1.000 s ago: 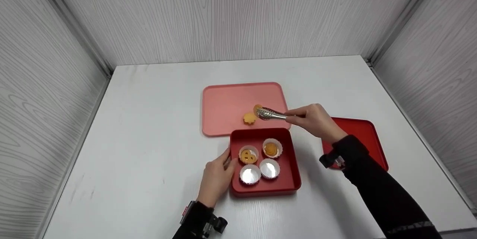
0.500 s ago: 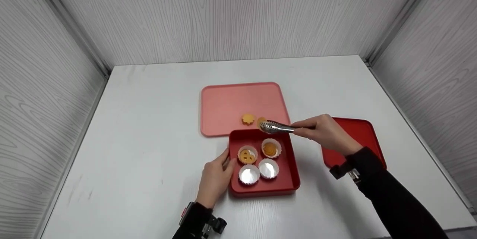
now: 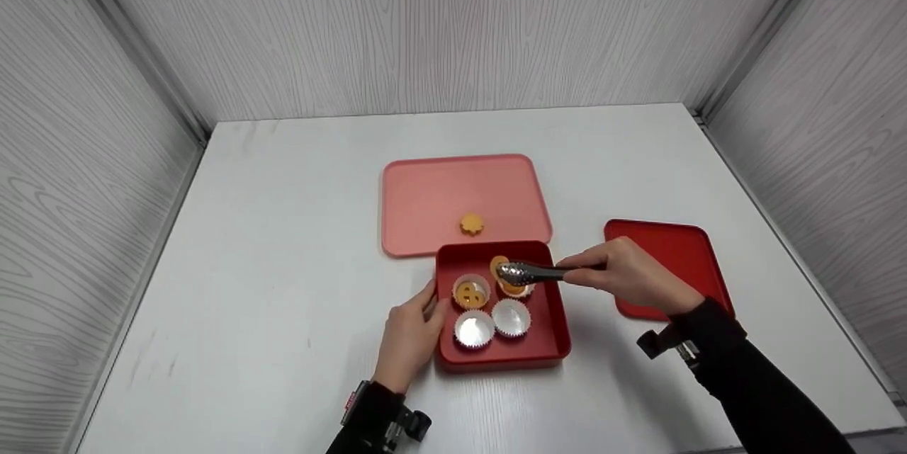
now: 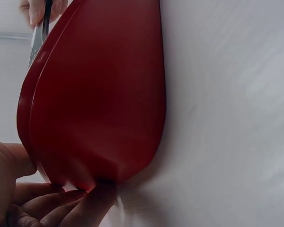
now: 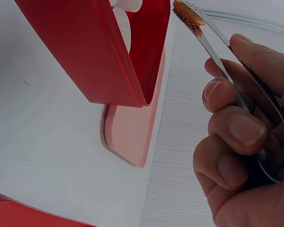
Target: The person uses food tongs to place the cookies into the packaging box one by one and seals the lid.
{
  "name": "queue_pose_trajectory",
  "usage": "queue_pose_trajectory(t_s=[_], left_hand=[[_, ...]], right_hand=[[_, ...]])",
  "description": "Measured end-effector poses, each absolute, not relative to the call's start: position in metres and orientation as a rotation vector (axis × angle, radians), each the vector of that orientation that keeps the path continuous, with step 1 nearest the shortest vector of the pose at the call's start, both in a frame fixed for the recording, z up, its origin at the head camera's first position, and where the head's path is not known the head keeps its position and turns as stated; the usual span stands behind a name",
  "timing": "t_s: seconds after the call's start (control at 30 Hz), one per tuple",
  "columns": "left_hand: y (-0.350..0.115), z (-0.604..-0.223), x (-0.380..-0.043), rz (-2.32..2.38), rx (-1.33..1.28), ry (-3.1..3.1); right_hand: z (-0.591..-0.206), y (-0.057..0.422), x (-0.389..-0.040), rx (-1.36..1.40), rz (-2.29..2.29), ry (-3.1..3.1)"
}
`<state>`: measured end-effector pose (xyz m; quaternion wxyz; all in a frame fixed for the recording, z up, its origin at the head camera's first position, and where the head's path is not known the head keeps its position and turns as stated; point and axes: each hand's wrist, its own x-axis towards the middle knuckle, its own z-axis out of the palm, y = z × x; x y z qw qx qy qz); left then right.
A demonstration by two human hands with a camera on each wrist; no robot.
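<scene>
My left hand [image 3: 411, 337] holds the left side of a square red box [image 3: 549, 312]. In the left wrist view its thumb [image 4: 21, 160] is at the rim and its fingers [image 4: 92, 205] touch the outer wall. My right hand [image 3: 631, 273] grips metal tongs [image 3: 530, 274] with perforated tips. A thin round cookie [image 5: 188, 13] is pinched between those tips, above the back of the box. Inside the box, a pretzel-shaped cookie [image 3: 470, 295] lies in one paper cup, and a second cup [image 3: 524, 292], partly behind the tongs, contains a golden cookie. Two front cups [image 3: 474, 330] contain nothing visible.
Behind the box lies a pink tray [image 3: 439, 192] bearing one flower-shaped cookie [image 3: 472, 223]. A flat red tray or lid [image 3: 673, 248] is on the right, partly under my right forearm. Grey wood-grain panels [image 3: 439, 29] stand around the white table [image 3: 283, 227].
My right hand has moved toward me and slightly right. The tongs have carried the round cookie from the pink tray to over the red box. My left hand stays in place.
</scene>
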<state>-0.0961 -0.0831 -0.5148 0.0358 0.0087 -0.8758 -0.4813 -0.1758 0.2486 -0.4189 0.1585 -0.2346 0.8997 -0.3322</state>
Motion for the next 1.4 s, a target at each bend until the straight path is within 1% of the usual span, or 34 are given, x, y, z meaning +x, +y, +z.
queue_pose_trajectory(t_s=[0.13,0.5,1.4], left_hand=[[-0.083,-0.516,-0.097,-1.454,0.028,-2.692],[-0.083,-0.516,-0.096,-1.463,0.048,-2.703],[-0.081,-0.516,-0.096,-1.444,0.032,-2.681]], right_hand=[[-0.418,0.251,-0.171,-0.66,-0.898,2.556],[-0.415,0.249,-0.165,-0.739,-0.782,2.487],[-0.424,0.239,-0.163,-0.947,-0.631,2.499]])
